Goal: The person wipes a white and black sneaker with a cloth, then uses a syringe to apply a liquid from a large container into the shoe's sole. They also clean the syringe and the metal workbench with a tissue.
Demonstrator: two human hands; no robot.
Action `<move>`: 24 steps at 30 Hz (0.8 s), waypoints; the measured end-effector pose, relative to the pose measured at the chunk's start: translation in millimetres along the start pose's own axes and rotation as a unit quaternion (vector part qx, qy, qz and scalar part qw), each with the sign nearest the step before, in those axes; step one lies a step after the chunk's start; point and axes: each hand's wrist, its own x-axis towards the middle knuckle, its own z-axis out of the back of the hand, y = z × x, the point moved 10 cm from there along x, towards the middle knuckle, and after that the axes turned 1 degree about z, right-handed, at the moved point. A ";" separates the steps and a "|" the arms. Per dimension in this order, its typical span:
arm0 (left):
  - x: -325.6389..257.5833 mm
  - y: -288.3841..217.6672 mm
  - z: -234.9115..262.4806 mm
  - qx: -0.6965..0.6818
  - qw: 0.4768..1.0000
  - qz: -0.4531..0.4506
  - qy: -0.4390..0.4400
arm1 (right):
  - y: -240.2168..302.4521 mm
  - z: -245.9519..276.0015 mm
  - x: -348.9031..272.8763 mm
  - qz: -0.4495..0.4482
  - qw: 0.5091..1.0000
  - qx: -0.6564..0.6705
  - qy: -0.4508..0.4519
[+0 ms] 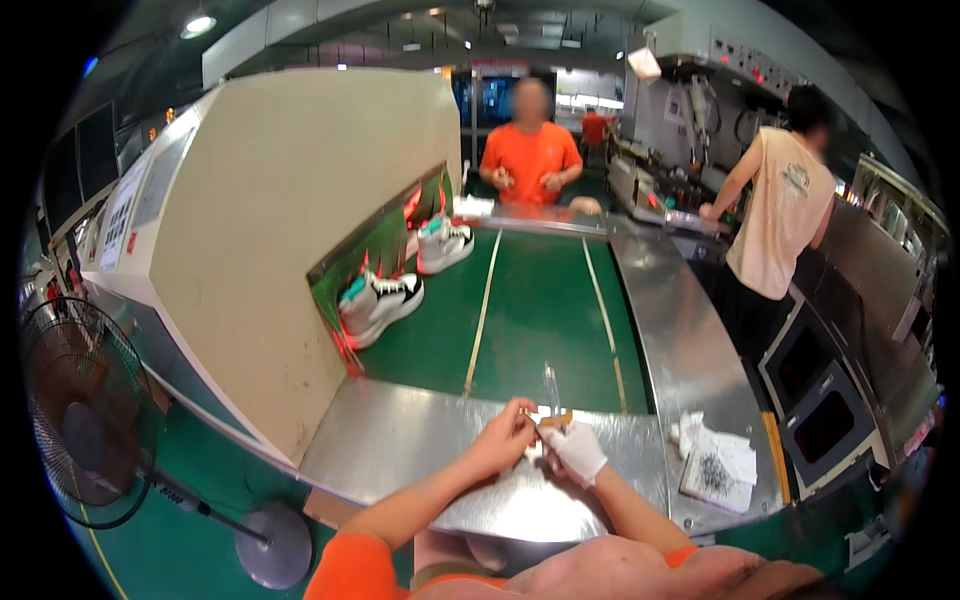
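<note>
- Both hands meet just below frame centre, over the near edge of the steel table [420,450]; the bare left hand [503,437] pinches one end of a small orange-brown piece [556,419], fingers curled closed on it.
- Right hand [577,452], in a white glove, closes on the same piece from the lower right; how firmly it holds is too small to tell.
- Slender clear tool [551,386] rises from the meeting point toward the top of the frame, long axis almost vertical; which hand carries it cannot be told.
- Orange-brown piece lies crosswise, left to right, between the two hands, equally near to each.
- Green conveyor belt [540,300] runs upward from the table edge, directly beyond the tool tip.
- Two sneakers [378,303] stand at centre-left, well apart from the hands.
- White cloth pile [715,455] lies at lower right, near the gloved hand.
- Two other people stand at upper centre and upper right.
</note>
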 end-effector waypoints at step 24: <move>3.6 -29.6 37.5 0.000 0.995 -0.004 -0.100 | 17.8 0.0 -18.5 -0.110 0.941 0.318 0.031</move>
